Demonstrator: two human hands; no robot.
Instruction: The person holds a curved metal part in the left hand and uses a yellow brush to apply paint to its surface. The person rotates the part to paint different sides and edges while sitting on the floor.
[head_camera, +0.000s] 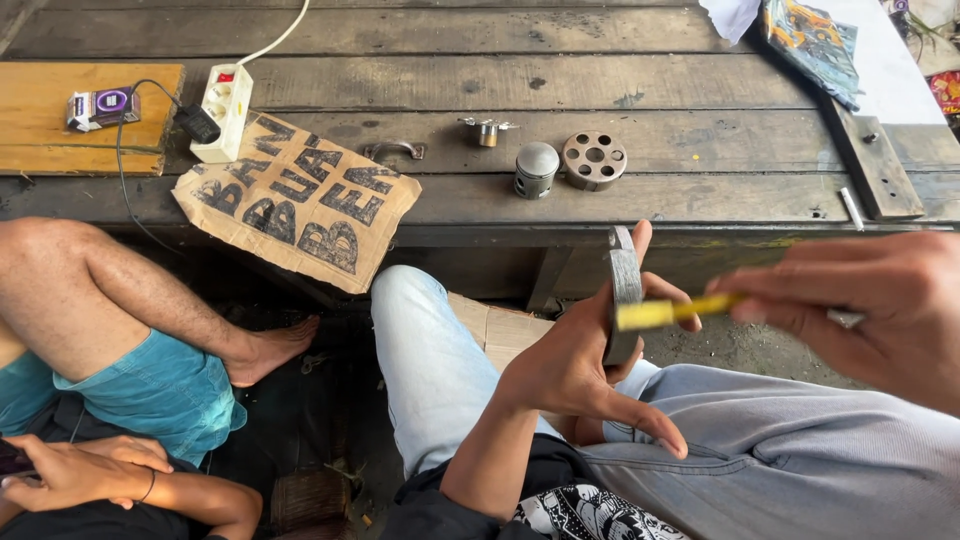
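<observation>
The left hand (572, 362) grips a flat metal part (624, 292) on edge, just below the wooden bench (700, 150). The right hand (880, 305) pinches a yellow tool (665, 312) against it. The tool could slip off the narrow edge and jab the left fingers.

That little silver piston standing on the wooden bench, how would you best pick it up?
Come from above and close the fingers around the round side wall of the piston. It stands upright on its open end with the domed crown on top, so the cylinder sides are free all round. The holed metal disc lies close on its right, so pinch it front to back rather than side to side.
</observation>
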